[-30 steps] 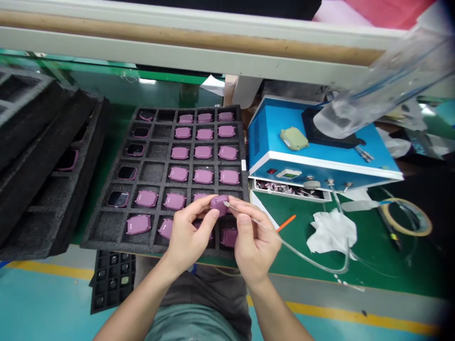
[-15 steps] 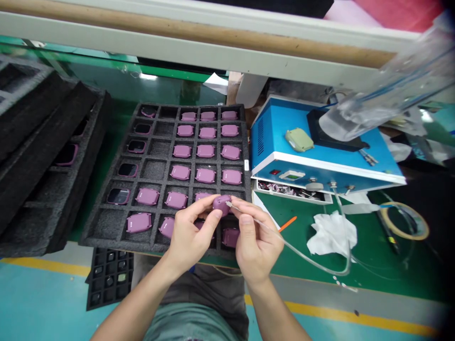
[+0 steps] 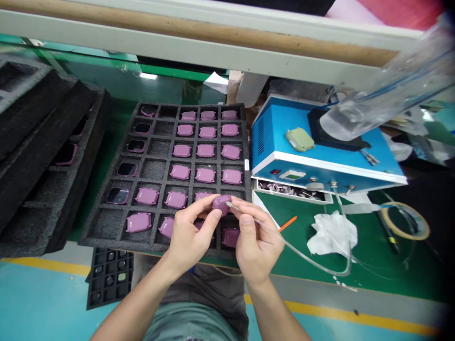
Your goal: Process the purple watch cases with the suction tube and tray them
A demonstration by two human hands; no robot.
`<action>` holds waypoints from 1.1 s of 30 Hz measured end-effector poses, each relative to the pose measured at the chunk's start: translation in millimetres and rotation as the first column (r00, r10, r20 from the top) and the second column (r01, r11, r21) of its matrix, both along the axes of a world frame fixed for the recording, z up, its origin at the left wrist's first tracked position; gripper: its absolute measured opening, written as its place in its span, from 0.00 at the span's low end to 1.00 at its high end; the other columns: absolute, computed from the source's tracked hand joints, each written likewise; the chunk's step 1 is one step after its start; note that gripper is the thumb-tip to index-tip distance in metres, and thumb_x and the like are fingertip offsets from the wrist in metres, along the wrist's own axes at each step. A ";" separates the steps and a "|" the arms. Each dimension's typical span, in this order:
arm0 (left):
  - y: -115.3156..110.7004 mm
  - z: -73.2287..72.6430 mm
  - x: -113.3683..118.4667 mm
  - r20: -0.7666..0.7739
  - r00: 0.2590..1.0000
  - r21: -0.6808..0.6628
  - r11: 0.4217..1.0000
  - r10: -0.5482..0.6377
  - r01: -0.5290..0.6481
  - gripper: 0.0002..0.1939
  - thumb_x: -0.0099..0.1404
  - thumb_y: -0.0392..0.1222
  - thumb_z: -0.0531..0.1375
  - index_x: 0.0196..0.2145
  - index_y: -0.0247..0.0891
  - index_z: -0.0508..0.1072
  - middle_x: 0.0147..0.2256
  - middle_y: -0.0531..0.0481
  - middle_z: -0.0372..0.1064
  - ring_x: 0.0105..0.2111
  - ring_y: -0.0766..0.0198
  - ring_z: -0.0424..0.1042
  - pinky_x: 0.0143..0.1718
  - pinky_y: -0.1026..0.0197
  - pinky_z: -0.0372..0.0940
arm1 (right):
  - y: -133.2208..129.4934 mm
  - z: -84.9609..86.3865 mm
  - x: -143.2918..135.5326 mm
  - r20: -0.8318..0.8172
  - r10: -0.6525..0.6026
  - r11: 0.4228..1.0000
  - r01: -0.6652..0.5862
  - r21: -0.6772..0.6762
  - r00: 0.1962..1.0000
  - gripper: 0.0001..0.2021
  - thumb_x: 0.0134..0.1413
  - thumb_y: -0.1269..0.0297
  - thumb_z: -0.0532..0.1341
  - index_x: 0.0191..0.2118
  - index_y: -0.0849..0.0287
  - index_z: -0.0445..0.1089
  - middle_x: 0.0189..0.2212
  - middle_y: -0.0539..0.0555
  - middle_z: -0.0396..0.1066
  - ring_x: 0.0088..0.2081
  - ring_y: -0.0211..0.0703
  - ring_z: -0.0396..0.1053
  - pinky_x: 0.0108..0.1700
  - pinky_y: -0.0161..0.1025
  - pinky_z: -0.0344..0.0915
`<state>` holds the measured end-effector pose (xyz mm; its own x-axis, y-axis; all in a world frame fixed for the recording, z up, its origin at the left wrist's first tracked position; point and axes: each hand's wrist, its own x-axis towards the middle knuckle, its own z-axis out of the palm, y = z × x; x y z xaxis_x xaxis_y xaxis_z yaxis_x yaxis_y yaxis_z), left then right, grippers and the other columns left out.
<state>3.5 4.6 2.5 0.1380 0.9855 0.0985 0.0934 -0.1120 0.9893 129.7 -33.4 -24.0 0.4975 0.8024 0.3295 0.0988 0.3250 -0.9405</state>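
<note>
Pinching a purple watch case [image 3: 220,203] between thumb and fingertips, the left hand [image 3: 192,234], in the head view, held it tilted above the near part of the black foam tray [image 3: 85,237]. The right hand [image 3: 261,244] had its thumb pressed towards curled fingers, gripping a slender clear tube [image 3: 313,266] so that its pale tip [image 3: 229,204] pointed leftward at the case. Whether that tip touched the surface or stopped just short could not be told. From the right hand the tube sagged in a loop over the green bench [image 3: 302,213], passed the crumpled white tissue [image 3: 329,234] and rose to the front of the blue machine [image 3: 270,130], on which lay a pale green case [image 3: 299,139]. The step in hand looked to be bringing the tip to one spot on the purple watch case. As a judgement, the next move called for a firm left pinch and fine, steady alignment by the right hand, with enough slack not to tug the tip aside.
</note>
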 end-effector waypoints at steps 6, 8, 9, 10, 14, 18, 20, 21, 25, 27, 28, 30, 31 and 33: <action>0.0 -0.4 -0.5 -0.016 1.000 0.004 1.000 0.004 -0.004 0.14 0.71 0.41 0.66 0.52 0.38 0.84 0.47 0.44 0.85 0.44 0.55 0.85 0.44 0.60 0.80 | -0.1 0.3 0.2 -0.003 0.007 1.000 -0.007 0.000 1.000 0.07 0.70 0.66 0.62 0.45 0.56 0.80 0.45 0.57 0.83 0.52 0.51 0.82 0.55 0.56 0.81; -0.3 -0.8 -0.6 -0.018 1.000 0.010 1.000 0.008 -0.008 0.14 0.71 0.40 0.66 0.52 0.37 0.84 0.47 0.44 0.85 0.44 0.55 0.85 0.43 0.60 0.79 | -0.2 0.3 0.3 -0.001 0.008 1.000 -0.008 0.001 1.000 0.07 0.70 0.67 0.62 0.45 0.56 0.80 0.45 0.57 0.83 0.52 0.51 0.82 0.55 0.56 0.81; -0.4 -1.0 -0.7 -0.019 1.000 0.013 1.000 0.009 -0.009 0.14 0.71 0.40 0.66 0.52 0.37 0.84 0.47 0.44 0.85 0.43 0.55 0.85 0.43 0.60 0.79 | -0.2 0.3 0.3 -0.002 0.011 1.000 -0.011 0.004 1.000 0.07 0.70 0.67 0.62 0.45 0.56 0.80 0.45 0.57 0.83 0.52 0.51 0.82 0.55 0.56 0.81; -0.4 -1.1 -0.7 -0.021 1.000 0.018 1.000 0.011 -0.010 0.14 0.71 0.40 0.66 0.52 0.37 0.84 0.47 0.44 0.85 0.43 0.55 0.85 0.43 0.61 0.79 | -0.2 0.3 0.3 -0.005 0.014 1.000 -0.014 0.008 1.000 0.07 0.70 0.67 0.62 0.45 0.55 0.80 0.45 0.57 0.83 0.52 0.51 0.82 0.56 0.56 0.81; -0.4 -1.4 -0.9 -0.035 0.999 0.035 0.999 0.008 -0.007 0.14 0.70 0.40 0.66 0.52 0.36 0.84 0.47 0.43 0.85 0.43 0.56 0.85 0.42 0.62 0.79 | -0.4 0.5 0.6 -0.015 0.020 1.000 -0.020 0.015 1.000 0.08 0.69 0.67 0.63 0.45 0.55 0.81 0.46 0.57 0.83 0.52 0.51 0.81 0.55 0.56 0.81; 0.1 -1.6 -1.1 -0.043 0.999 0.047 0.999 0.003 -0.001 0.14 0.71 0.40 0.66 0.52 0.37 0.84 0.47 0.44 0.85 0.43 0.56 0.85 0.42 0.62 0.79 | -0.6 0.1 1.1 -0.002 0.016 1.000 -0.016 0.006 1.000 0.08 0.70 0.66 0.62 0.45 0.55 0.81 0.47 0.58 0.83 0.53 0.51 0.81 0.55 0.55 0.81; 0.2 -2.3 -1.1 -0.044 0.999 0.051 0.999 0.004 -0.002 0.14 0.71 0.39 0.66 0.52 0.37 0.84 0.47 0.44 0.85 0.43 0.56 0.85 0.42 0.63 0.78 | -0.7 -1.1 1.4 -0.005 0.022 1.000 -0.022 0.010 1.000 0.08 0.70 0.67 0.63 0.45 0.55 0.81 0.47 0.57 0.83 0.53 0.50 0.81 0.56 0.54 0.81; 0.3 -2.7 -1.1 -0.044 0.999 0.053 0.999 0.004 -0.002 0.14 0.71 0.39 0.66 0.52 0.37 0.84 0.47 0.44 0.85 0.43 0.57 0.85 0.42 0.63 0.78 | -0.7 -1.8 1.5 -0.008 0.027 1.000 -0.027 0.015 1.000 0.08 0.70 0.67 0.63 0.45 0.54 0.81 0.47 0.57 0.83 0.52 0.49 0.81 0.56 0.53 0.81; 0.1 -3.9 -1.7 -0.049 0.999 0.056 0.998 0.000 0.003 0.14 0.71 0.39 0.66 0.53 0.36 0.83 0.47 0.44 0.85 0.42 0.58 0.84 0.43 0.63 0.78 | 0.8 -2.5 0.9 -0.016 0.036 0.999 -0.036 0.023 0.999 0.08 0.70 0.67 0.63 0.46 0.54 0.81 0.46 0.56 0.83 0.52 0.49 0.81 0.56 0.53 0.80; 0.2 -3.7 -2.3 -0.052 0.999 0.044 0.999 0.004 -0.002 0.15 0.71 0.39 0.65 0.53 0.36 0.83 0.47 0.44 0.85 0.42 0.59 0.85 0.43 0.64 0.79 | 2.5 -0.5 0.3 -0.016 0.032 0.999 -0.031 0.022 0.999 0.08 0.70 0.67 0.62 0.45 0.55 0.81 0.46 0.57 0.83 0.50 0.48 0.82 0.56 0.52 0.80; 0.4 -3.5 -2.6 -0.053 0.999 0.036 0.999 0.010 -0.008 0.15 0.71 0.39 0.65 0.53 0.36 0.83 0.47 0.44 0.85 0.42 0.58 0.85 0.44 0.63 0.79 | 3.6 1.0 0.0 -0.016 0.029 0.999 -0.028 0.028 0.999 0.08 0.70 0.67 0.62 0.45 0.55 0.81 0.45 0.57 0.83 0.50 0.48 0.82 0.56 0.51 0.80; 1.5 -3.2 -2.9 -0.060 0.998 0.025 0.999 0.022 -0.021 0.15 0.71 0.40 0.66 0.52 0.36 0.84 0.46 0.44 0.85 0.41 0.57 0.85 0.43 0.62 0.79 | 6.0 4.2 -0.5 -0.014 0.030 0.998 -0.030 0.050 0.999 0.08 0.70 0.67 0.62 0.45 0.54 0.81 0.44 0.56 0.84 0.50 0.46 0.82 0.55 0.48 0.80; 2.3 -3.2 -3.0 -0.065 0.998 0.025 0.999 0.028 -0.027 0.15 0.70 0.41 0.66 0.52 0.36 0.84 0.46 0.44 0.85 0.41 0.57 0.85 0.43 0.62 0.80 | 7.1 5.6 -0.6 -0.014 0.035 0.997 -0.034 0.062 0.999 0.08 0.70 0.67 0.62 0.45 0.54 0.81 0.44 0.56 0.84 0.50 0.45 0.82 0.55 0.46 0.80; 4.1 -3.4 -3.0 -0.076 0.996 0.028 0.999 0.036 -0.034 0.15 0.69 0.41 0.67 0.51 0.36 0.84 0.46 0.44 0.86 0.41 0.56 0.85 0.43 0.61 0.80 | 9.0 7.5 -0.5 -0.017 0.044 0.996 -0.043 0.077 0.999 0.09 0.70 0.67 0.62 0.45 0.53 0.81 0.44 0.54 0.84 0.50 0.43 0.82 0.55 0.43 0.80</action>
<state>0.5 8.6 -0.9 0.1111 0.9871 0.1150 0.1728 -0.1331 0.9759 129.2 -24.4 -16.5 0.4694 0.7962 0.3818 0.0653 0.3999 -0.9142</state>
